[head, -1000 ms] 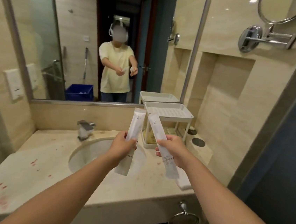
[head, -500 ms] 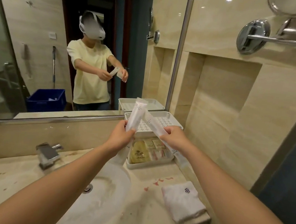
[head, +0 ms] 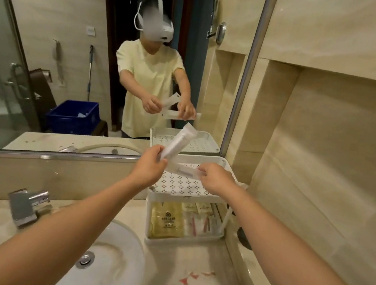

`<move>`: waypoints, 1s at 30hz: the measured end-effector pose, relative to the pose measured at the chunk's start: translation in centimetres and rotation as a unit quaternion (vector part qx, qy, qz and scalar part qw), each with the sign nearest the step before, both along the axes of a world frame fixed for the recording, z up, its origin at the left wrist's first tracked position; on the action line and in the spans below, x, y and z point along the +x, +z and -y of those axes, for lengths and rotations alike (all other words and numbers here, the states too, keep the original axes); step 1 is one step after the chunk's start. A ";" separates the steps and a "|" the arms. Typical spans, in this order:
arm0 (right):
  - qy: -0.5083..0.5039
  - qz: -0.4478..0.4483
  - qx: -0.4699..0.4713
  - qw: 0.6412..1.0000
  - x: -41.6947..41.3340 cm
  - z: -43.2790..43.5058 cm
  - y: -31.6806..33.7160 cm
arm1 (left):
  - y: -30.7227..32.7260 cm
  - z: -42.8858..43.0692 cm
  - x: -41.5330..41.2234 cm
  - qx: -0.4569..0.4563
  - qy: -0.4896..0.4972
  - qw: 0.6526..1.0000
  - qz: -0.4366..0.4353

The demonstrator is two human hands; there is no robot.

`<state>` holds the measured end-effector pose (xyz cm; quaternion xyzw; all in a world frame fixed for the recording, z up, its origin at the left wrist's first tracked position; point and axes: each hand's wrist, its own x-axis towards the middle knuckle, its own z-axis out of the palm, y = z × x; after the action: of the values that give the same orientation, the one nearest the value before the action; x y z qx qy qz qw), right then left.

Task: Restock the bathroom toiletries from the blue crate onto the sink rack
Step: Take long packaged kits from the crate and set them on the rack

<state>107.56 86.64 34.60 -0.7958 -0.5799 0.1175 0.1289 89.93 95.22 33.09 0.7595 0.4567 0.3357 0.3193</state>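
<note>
Left hand (head: 150,164) is pinching a tilted white plastic tube (head: 177,143); right hand (head: 215,180) is holding a second white tube (head: 185,171) flat over the white perforated sink rack (head: 178,185) (top tier), risking a roll-off if released crooked.

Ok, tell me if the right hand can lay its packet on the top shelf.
Probably yes: the right hand holds the packet right over the top shelf, with nothing visible beneath it.
</note>
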 end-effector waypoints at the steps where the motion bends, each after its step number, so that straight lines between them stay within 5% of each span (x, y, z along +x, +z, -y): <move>1: 0.009 0.005 -0.010 1.000 0.5 -0.7 -0.5 | -0.3 -0.6 0.6 0.011 0.004 1.000 -0.013; 16: 0.103 0.007 -0.142 0.984 4.0 -4.3 -5.4 | -3.5 -3.1 4.7 0.071 -0.031 0.987 -0.141; 23: 0.095 -0.040 -0.097 0.990 5.0 -2.8 -5.4 | -4.0 -2.6 6.4 0.111 -0.036 0.969 -0.217; 30: 0.037 -0.017 0.083 0.996 6.5 -0.6 -4.9 | -4.9 -2.2 8.4 0.119 -0.059 0.944 -0.301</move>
<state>114.04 87.25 29.65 -0.7581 -0.6144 0.0873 0.2003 98.33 97.42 28.15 0.8832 0.4426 0.1236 0.0940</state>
